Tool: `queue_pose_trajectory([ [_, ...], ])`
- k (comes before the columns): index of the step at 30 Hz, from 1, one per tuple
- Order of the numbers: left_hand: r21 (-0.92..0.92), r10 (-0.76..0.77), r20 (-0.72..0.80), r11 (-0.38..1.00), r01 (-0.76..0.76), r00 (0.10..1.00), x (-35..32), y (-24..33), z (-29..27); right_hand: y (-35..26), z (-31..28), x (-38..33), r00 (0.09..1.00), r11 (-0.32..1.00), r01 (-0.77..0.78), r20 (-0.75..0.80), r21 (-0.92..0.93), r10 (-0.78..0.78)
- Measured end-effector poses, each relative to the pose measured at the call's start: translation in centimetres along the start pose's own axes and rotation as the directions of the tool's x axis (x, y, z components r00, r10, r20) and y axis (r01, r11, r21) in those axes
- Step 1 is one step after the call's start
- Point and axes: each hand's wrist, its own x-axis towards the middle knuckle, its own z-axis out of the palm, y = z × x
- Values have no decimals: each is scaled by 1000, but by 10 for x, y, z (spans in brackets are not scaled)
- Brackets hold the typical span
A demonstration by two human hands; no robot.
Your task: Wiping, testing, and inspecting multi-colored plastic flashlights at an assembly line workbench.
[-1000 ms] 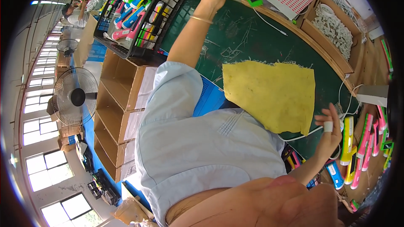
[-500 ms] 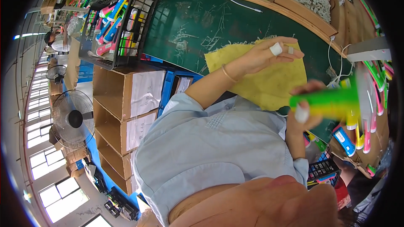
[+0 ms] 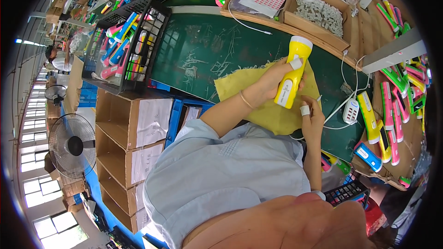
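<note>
A yellow flashlight [image 3: 293, 71] with a white head is gripped in my left hand [image 3: 275, 79], its head pointing away from me. It is held over a frayed yellow cloth [image 3: 240, 80] on the green table. Just right of the flashlight's lower end is my right hand [image 3: 312, 117], apart from it, with fingers curled together. A small whitish tip shows at these fingertips; whether it is a held piece or finger tape I cannot tell. White tape wraps fingers on both hands. A white cable and a white multi-port charger [image 3: 350, 111] lie right of my right hand.
At the left stands a black crate [image 3: 143, 41] of colourful flashlights, above cardboard compartments [image 3: 115, 136]. Many more flashlights lie on cardboard [image 3: 399, 157] at the right. A box of small white parts [image 3: 323, 16] sits at the back, near a grey post [image 3: 392, 50].
The green and yellow flashlight has left my right hand. My left hand, earlier open over the cloth, now grips a yellow flashlight. My right hand has moved toward it, and the view has shifted.
</note>
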Motion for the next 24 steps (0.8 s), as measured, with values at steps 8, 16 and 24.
queue_pose_trajectory([
  [8,-163,-191,83,966,202,978,-1,4,13,15,7,-7,999,1000,-5,-38,22,6],
  [16,91,78,-2,993,-77,997,14,5,3,4,-10,-1,985,971,-99,-119,219,127],
  [24,365,14,126,929,-59,992,32,40,-11,-5,-31,11,983,909,-181,47,376,176],
])
